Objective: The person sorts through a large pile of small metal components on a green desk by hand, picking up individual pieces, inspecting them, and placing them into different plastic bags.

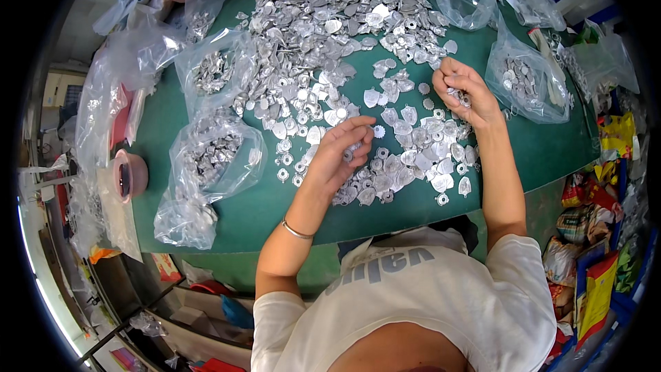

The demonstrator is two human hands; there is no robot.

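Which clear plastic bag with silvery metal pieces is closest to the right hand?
The clear plastic bag of silvery metal pieces just right of the right hand; the filled bags on the left lie farther off, past the left hand.

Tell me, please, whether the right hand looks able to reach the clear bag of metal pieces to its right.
Probably yes: the right hand is close to the clear bag, with nothing apparently blocking the way, though that hand already holds some metal pieces.
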